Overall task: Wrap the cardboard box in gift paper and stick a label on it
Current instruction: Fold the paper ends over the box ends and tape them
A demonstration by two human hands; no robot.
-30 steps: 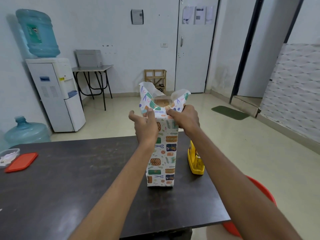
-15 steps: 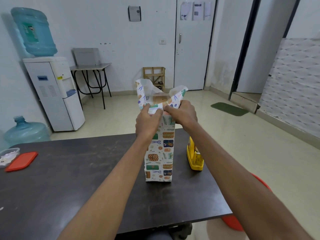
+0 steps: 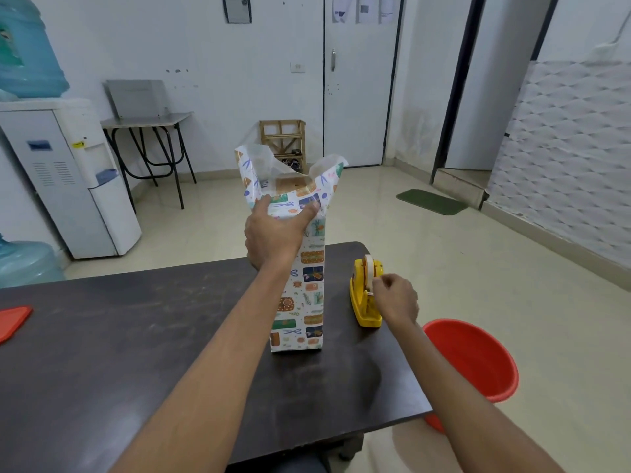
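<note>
The cardboard box point(image 3: 290, 184) stands upright on the dark tabletop point(image 3: 136, 336), sleeved in gift paper point(image 3: 302, 285) whose top flaps flare open at 11 and 1 o'clock. The left hand point(image 3: 273, 233) clasps the box's upper near edge, thumb and fingers curled round the folded paper. At the box's 3 o'clock, the right hand point(image 3: 396, 298) pinches tape point(image 3: 368, 268) on the yellow dispenser point(image 3: 362, 310).
</note>
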